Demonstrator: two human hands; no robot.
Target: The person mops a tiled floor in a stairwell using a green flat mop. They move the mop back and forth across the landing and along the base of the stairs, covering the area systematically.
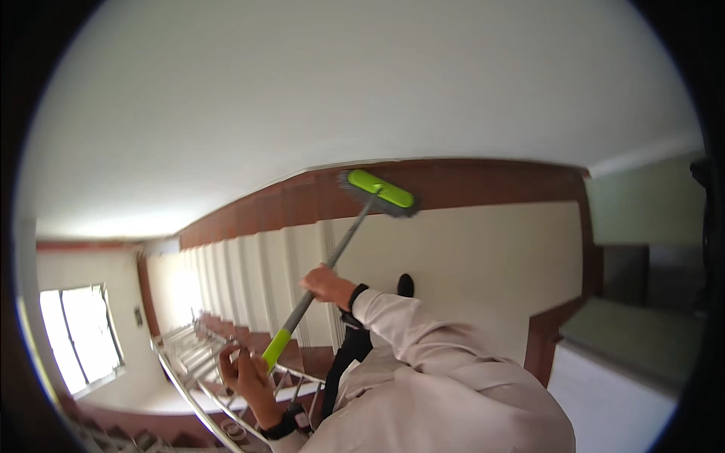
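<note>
A long-handled mop or brush with a bright green head (380, 189) and grey fibre fringe lies across the dark red-brown border at the base of the white wall. Its grey pole slants down to the lower left and ends in a green grip (276, 349). My right hand (327, 284) is closed around the middle of the pole. Lower down, my left hand (247, 371) has loosely curled fingers at the end of the green grip; part of its contact is hidden. The wrist below it bears a dark band and a watch.
Pale stairs (255, 272) with red-brown edging descend on the left, beside a metal railing (198, 390). A white wall (362, 85) rises along the far side. My dark shoe (405, 285) stands on the pale landing (481, 266). A window (82, 337) is at far left.
</note>
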